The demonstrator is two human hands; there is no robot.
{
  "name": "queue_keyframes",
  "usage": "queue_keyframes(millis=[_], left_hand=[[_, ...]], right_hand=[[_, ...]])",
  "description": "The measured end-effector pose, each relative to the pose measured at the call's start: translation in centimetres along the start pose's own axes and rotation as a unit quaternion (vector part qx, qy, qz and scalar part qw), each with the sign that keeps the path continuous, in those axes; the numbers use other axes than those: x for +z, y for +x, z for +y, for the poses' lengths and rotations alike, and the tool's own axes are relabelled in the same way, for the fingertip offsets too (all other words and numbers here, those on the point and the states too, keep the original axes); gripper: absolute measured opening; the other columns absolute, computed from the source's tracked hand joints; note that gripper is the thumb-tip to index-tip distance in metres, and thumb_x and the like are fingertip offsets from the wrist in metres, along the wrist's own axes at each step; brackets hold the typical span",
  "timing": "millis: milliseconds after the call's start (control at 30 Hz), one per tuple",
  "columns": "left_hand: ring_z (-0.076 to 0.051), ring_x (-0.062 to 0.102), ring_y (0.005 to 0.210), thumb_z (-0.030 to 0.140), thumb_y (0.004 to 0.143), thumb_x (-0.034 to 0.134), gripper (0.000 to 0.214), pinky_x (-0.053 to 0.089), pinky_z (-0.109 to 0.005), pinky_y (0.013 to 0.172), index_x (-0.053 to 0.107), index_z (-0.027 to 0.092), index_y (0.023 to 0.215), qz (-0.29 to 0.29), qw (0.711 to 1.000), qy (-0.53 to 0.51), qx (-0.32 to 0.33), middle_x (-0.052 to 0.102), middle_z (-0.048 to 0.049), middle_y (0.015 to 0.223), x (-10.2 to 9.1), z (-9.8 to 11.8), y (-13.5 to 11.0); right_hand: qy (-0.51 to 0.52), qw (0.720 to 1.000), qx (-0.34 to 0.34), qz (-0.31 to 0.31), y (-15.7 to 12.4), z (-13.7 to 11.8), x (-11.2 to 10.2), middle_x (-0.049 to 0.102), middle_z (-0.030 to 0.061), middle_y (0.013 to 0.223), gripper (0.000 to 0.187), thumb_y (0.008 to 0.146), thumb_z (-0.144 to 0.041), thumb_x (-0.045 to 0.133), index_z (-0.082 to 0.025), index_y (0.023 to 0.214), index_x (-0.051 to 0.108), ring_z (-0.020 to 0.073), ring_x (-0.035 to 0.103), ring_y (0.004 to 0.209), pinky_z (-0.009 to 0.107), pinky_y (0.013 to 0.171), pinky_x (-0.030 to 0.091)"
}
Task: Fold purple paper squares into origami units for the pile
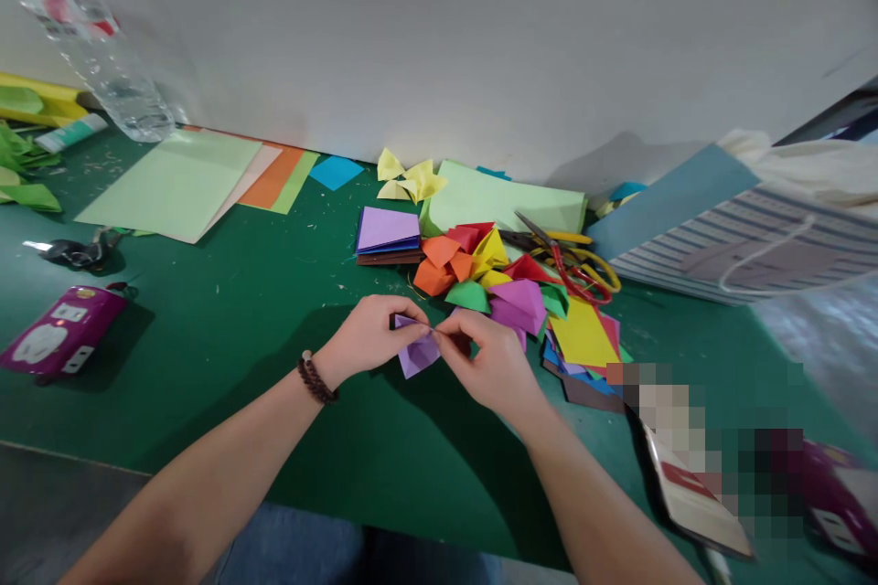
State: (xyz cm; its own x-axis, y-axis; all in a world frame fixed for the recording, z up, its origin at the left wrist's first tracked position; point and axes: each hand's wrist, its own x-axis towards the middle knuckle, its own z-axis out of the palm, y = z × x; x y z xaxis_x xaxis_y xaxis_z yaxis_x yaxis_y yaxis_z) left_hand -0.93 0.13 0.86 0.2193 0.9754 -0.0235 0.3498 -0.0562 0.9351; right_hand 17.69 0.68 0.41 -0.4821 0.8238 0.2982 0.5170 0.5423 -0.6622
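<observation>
My left hand and my right hand meet over the green table, both pinched on a small folded purple paper. The left hand wears a dark bead bracelet at the wrist. Just behind the hands lies a heap of folded paper pieces in orange, red, yellow, green and purple. A square stack of paper with a purple top sheet sits behind and to the left of the heap.
Red-and-yellow scissors lie right of the heap, above loose coloured sheets. Large pale sheets and a clear plastic bottle are at back left. A striped paper bag stands right. A purple packet lies left.
</observation>
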Motion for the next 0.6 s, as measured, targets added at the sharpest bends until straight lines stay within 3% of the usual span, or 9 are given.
queue_keyframes(millis=[200,367,533,600], left_hand=[[-0.014,0.065,0.072,0.018,0.075,0.063,0.008,0.047,-0.022,0.066,0.070,0.018,0.074,-0.014,0.999,-0.028,-0.014,0.072,0.0003,0.078,0.16,-0.23,0.03],[-0.016,0.065,0.078,0.014,0.074,0.061,0.010,0.047,-0.024,0.072,0.070,0.020,0.074,0.030,0.999,0.033,0.028,0.072,0.0003,0.082,0.33,-0.16,-0.13],[-0.015,0.064,0.070,0.020,0.075,0.063,0.007,0.048,-0.024,0.065,0.069,0.018,0.074,-0.015,0.995,-0.097,-0.022,0.071,-0.0005,0.076,0.35,-0.39,-0.08],[-0.015,0.064,0.070,0.022,0.076,0.063,0.007,0.049,-0.025,0.067,0.069,0.018,0.075,0.006,0.997,-0.081,-0.014,0.071,-0.0005,0.076,0.25,-0.23,-0.11]], right_hand=[[0.035,0.999,0.004,-0.020,0.09,0.14,0.29,0.057,-0.0013,0.065,0.014,0.084,-0.019,0.054,-0.020,0.070,0.054,0.0120,0.053,0.060,0.024,0.056,0.039],[0.012,1.000,0.011,-0.011,0.26,0.30,0.62,0.057,-0.0009,0.065,0.014,0.084,-0.018,0.053,-0.020,0.070,0.054,0.0126,0.053,0.060,0.025,0.056,0.039],[0.048,0.999,0.001,-0.016,0.27,-0.12,0.01,0.057,-0.0014,0.065,0.015,0.085,-0.021,0.053,-0.020,0.070,0.055,0.0118,0.052,0.059,0.024,0.055,0.039],[0.082,0.996,0.031,-0.009,0.44,0.03,0.03,0.059,-0.0012,0.064,0.015,0.085,-0.024,0.055,-0.020,0.071,0.058,0.0121,0.054,0.059,0.024,0.054,0.041]])
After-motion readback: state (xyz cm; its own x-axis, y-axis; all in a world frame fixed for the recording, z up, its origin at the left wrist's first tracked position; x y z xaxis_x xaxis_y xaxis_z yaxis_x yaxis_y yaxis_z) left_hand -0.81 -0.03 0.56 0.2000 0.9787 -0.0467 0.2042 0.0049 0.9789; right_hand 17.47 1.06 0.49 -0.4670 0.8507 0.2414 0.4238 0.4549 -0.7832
